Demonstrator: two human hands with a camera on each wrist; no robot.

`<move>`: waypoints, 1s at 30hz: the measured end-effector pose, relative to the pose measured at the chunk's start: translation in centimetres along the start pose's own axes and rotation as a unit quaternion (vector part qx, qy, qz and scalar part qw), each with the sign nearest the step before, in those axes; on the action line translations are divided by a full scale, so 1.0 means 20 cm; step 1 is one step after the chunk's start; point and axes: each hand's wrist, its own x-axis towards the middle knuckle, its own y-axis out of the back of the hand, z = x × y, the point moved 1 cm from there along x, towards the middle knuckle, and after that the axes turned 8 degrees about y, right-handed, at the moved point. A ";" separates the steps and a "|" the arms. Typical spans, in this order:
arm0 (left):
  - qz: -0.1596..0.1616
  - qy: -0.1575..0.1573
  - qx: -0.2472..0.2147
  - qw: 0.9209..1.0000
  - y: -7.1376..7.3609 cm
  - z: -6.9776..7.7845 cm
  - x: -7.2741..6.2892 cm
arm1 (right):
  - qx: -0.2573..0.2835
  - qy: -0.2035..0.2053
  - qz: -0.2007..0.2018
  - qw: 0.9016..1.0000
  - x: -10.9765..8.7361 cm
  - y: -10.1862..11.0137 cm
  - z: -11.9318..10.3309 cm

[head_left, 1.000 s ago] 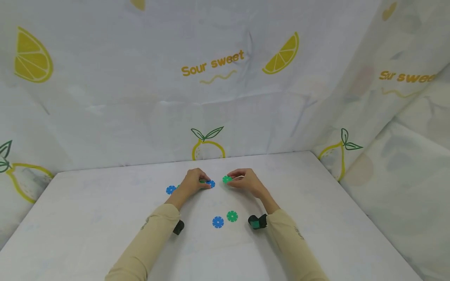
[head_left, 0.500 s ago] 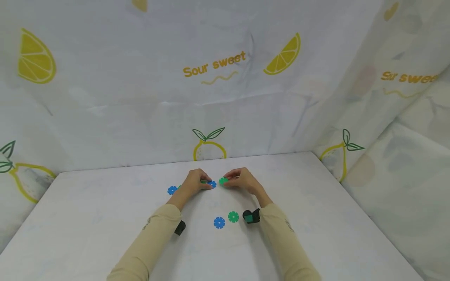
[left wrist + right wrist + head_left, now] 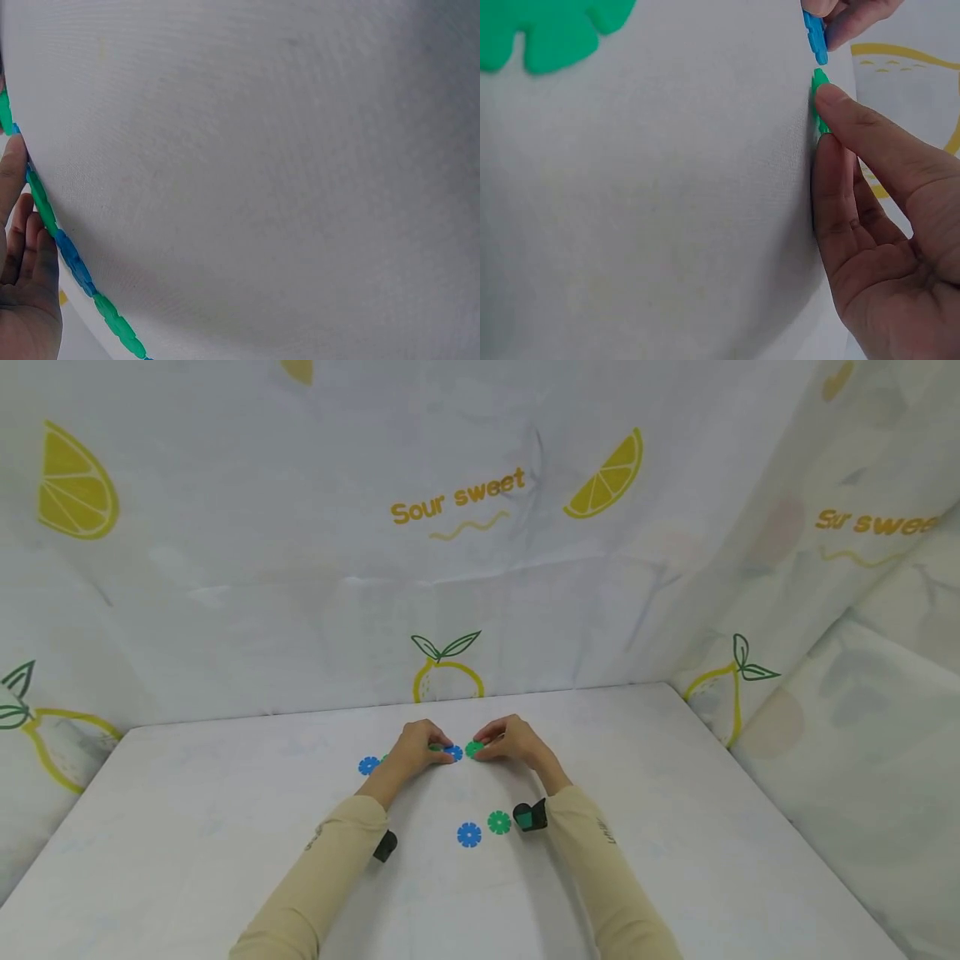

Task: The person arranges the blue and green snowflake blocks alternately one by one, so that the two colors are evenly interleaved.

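Note:
My left hand [image 3: 411, 752] pinches a blue notched plastic disc [image 3: 455, 753], the right end of a row lying flat on the table. Further left in that row, partly behind my hand and wrist, are more discs; the left wrist view shows a green disc [image 3: 42, 201], a blue disc [image 3: 75, 262] and another green disc [image 3: 120, 327] edge to edge. My right hand [image 3: 519, 745] grips a green notched plastic disc [image 3: 472, 749] between thumb and fingers. In the right wrist view a small gap separates its edge from the blue one.
Nearer the body, a loose blue disc [image 3: 469, 835] and a loose green disc [image 3: 499, 822] lie side by side on the white table [image 3: 675, 843]. A lemon-print curtain [image 3: 300, 610] stands behind the table. Dark wrist cameras sit under both sleeves.
My right hand has moved left with the green disc, narrowing the gap to the blue disc. The left hand stays in place, keeping its pinch.

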 end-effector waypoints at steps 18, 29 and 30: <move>-0.002 0.004 0.002 1.000 0.01 0.01 -0.01 | -0.019 -0.024 -0.007 1.000 0.01 0.02 0.01; -0.050 0.015 0.071 0.996 0.03 0.05 0.01 | -0.030 -0.032 -0.016 0.999 0.02 0.01 0.00; -0.054 0.014 0.079 0.995 0.03 0.05 0.02 | -0.029 -0.031 -0.017 0.999 0.02 0.01 0.00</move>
